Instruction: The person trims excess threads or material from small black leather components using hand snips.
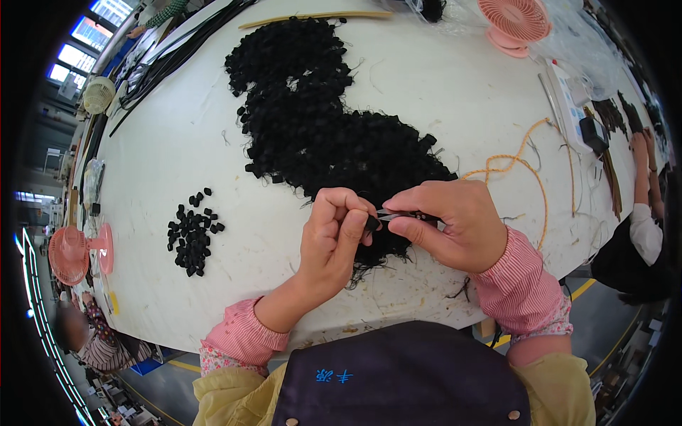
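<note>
My left hand has its thumb and fingers pinched tight on a small black piece, held just above the near edge of the big black pile. My right hand is closed around small metal snips, their tips right at that piece; I cannot tell how far the blades are parted. I reckon the risk is the tips sitting so close to my left thumb, where a slip could nick it, or the piece could spring free and drop back into the pile, lost among the rest. The white table is scuffed and littered with threads. Left of the pile lies a small heap of trimmed black pieces; right of it an orange cord; beyond it a pink fan. Other workers sit around the table's edges.
</note>
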A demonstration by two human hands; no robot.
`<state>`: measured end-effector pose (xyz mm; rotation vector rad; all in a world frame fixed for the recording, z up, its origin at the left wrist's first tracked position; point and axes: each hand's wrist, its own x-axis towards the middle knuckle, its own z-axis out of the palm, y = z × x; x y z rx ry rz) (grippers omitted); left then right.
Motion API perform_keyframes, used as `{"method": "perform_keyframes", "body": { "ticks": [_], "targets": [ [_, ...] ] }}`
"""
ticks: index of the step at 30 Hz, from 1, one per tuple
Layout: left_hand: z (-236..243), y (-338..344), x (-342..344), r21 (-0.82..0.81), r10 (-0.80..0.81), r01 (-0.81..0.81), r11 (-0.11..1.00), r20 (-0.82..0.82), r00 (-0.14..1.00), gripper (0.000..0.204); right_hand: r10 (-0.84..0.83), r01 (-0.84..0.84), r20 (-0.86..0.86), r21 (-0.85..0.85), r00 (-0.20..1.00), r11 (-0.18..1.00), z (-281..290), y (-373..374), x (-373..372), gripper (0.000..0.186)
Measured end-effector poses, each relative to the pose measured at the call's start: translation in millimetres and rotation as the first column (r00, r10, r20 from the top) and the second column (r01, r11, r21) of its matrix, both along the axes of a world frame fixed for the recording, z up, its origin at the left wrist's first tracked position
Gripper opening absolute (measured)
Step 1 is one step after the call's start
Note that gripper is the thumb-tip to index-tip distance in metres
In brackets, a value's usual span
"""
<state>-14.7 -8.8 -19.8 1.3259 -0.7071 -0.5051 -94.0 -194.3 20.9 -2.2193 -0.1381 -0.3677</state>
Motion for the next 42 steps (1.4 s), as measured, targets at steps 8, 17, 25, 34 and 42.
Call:
{"method": "perform_keyframes", "body": {
  "ticks": [8,17,25,34,42],
  "targets": [
    [2,-2,-4,0.061,0.046,-0.051,0.997,0.081,0.996,0.009,0.043,-0.036,0.034,-0.188,0.998,0.981,2,-3,-2,0.014],
    [-2,-1,-4,0.058,0.002,-0.009,0.998,0.129,0.992,0.009,0.037,-0.042,-0.034,-0.137,0.999,0.99,-2,-2,-3,0.011],
    [-3,-1,-5,0.082,-0.011,-0.002,0.997,0.159,0.987,0.01,0.043,-0.05,-0.049,-0.134,0.998,0.99,-4,-2,-4,0.011],
    [1,-4,-3,0.008,0.046,-0.046,0.999,0.033,0.998,0.009,-0.021,0.065,-0.195,0.218,0.981,0.974,3,5,-3,0.021],
    [6,-4,-2,-0.076,-0.081,0.066,0.995,-0.212,0.974,0.021,0.044,-0.035,-0.058,0.152,0.997,0.988,-6,9,-5,0.019]
  ]
}}
